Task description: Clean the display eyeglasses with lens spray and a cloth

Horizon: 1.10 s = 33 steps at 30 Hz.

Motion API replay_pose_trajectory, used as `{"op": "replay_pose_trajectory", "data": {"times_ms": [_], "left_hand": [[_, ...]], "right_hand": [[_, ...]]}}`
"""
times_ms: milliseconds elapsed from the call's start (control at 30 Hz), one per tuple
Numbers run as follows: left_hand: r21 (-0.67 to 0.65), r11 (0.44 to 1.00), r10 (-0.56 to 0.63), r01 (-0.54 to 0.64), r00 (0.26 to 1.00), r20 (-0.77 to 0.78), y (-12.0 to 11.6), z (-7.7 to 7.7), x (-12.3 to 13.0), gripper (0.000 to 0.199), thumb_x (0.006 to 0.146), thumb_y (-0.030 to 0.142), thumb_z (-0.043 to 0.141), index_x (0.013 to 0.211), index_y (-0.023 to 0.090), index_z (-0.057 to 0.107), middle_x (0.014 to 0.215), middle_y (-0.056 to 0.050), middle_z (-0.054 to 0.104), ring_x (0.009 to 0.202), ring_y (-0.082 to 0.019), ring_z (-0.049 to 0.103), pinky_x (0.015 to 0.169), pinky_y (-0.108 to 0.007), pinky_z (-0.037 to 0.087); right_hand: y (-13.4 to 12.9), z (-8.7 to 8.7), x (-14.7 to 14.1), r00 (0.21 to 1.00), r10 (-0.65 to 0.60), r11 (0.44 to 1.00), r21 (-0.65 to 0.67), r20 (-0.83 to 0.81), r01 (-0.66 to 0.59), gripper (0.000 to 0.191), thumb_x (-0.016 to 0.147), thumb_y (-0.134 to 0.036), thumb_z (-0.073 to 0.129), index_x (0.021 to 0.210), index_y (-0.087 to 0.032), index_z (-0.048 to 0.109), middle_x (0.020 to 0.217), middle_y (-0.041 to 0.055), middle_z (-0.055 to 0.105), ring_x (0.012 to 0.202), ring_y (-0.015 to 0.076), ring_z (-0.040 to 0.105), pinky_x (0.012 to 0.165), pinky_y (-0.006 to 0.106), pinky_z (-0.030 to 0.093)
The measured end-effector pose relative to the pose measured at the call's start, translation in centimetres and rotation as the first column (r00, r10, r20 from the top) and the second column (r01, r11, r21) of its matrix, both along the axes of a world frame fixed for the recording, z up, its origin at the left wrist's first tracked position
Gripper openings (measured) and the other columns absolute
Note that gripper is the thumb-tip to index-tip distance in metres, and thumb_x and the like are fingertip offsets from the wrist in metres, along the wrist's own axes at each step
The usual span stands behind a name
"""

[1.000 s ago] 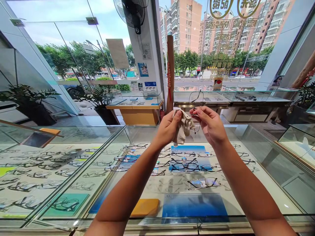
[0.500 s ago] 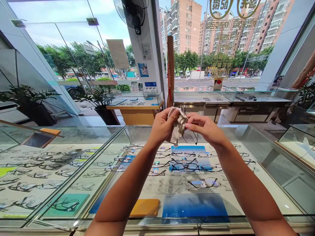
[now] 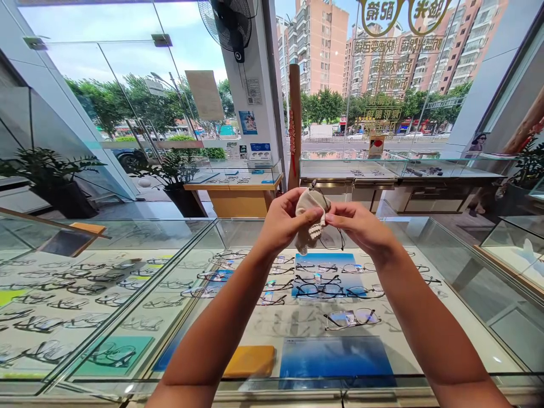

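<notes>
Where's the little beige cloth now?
In the head view, the beige cloth is just right of centre, held in the left hand against the eyeglasses, with the right hand beside it, above the glass display case.

The cleaning cloth (image 3: pixel 309 203) hides part of the eyeglasses (image 3: pixel 334 242); above-left of it, the wall fan's (image 3: pixel 229 25) top is cut off.

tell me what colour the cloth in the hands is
The cloth is pale beige; it shows best in the head view.
</notes>
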<state>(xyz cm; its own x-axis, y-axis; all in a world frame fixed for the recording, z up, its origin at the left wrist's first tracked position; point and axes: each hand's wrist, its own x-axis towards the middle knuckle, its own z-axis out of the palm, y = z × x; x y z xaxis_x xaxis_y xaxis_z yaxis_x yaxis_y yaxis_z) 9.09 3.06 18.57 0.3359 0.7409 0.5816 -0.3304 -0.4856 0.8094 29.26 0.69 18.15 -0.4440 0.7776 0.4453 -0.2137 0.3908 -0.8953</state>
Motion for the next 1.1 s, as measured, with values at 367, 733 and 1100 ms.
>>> {"op": "replay_pose_trajectory", "data": {"times_ms": [367,733,1100], "left_hand": [[0.149,0.972,0.195,-0.183,0.978,-0.069,-0.5,0.1,0.1,0.05,0.094,0.065,0.073,0.08,0.017,0.066,0.069,0.0,0.06,0.059,-0.011,0.049,0.056,-0.024,0.041],[0.094,0.996,0.007,0.006,0.991,-0.135,-0.7,0.4,-0.7,0.04,0.078,0.045,0.094,0.099,0.017,0.073,0.086,-0.003,0.071,0.07,-0.012,0.062,0.064,-0.022,0.051],[0.042,0.993,0.116,-0.114,0.991,-0.073,0.2,0.5,-0.6,0.054,0.093,0.07,0.071,0.088,0.017,0.072,0.074,-0.004,0.068,0.063,-0.015,0.062,0.06,-0.027,0.05]], "right_hand": [[-0.2,0.1,-0.9,0.995,0.079,0.997,-0.024,0.058,-0.078,0.038,0.083,-0.053,0.089,0.078,-0.019,0.072,0.084,0.002,0.067,0.085,0.0176,0.058,0.09,0.035,0.048],[-0.2,0.3,-0.2,0.991,0.134,0.98,-0.154,0.018,-0.13,0.036,0.081,-0.049,0.091,0.08,-0.017,0.076,0.082,0.0025,0.068,0.079,0.0148,0.059,0.081,0.031,0.049],[0.1,0.2,0.2,0.995,0.094,0.991,-0.096,0.018,-0.092,0.032,0.083,-0.048,0.091,0.08,-0.02,0.076,0.085,0.0017,0.068,0.082,0.0149,0.06,0.085,0.031,0.051]]}}
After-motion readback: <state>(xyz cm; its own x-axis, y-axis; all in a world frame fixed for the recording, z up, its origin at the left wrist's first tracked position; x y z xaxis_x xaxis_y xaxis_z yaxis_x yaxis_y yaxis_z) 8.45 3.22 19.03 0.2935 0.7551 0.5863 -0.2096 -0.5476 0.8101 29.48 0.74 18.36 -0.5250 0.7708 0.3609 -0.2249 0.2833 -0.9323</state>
